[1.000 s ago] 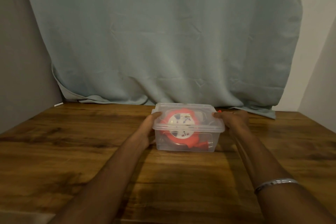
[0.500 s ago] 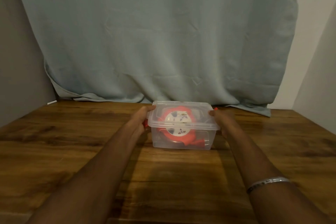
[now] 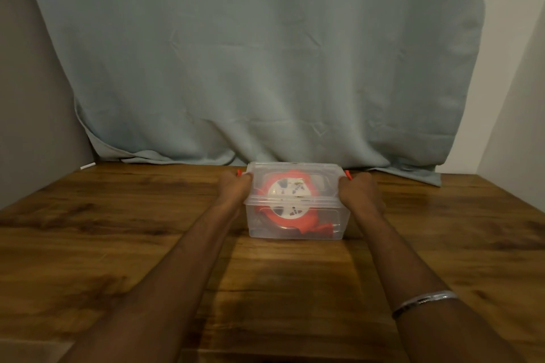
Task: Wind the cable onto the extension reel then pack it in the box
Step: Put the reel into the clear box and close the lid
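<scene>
Head view: clear plastic box sat on the wooden table, near the far edge in front of the grey-green curtain. Lid was on top of it. Orange extension reel with white face lay inside the box, seen through the plastic, orange plug end low at the box's front right corner. My left hand pressed against the box's left end, fingers curled round the lid edge by the orange latch. My right hand did the same on the right end, fingers closed at the lid rim beside the other orange latch. Couldn't tell if latches were snapped down. Silver bracelet on my right wrist. Small white bit lay at the table's far left corner
</scene>
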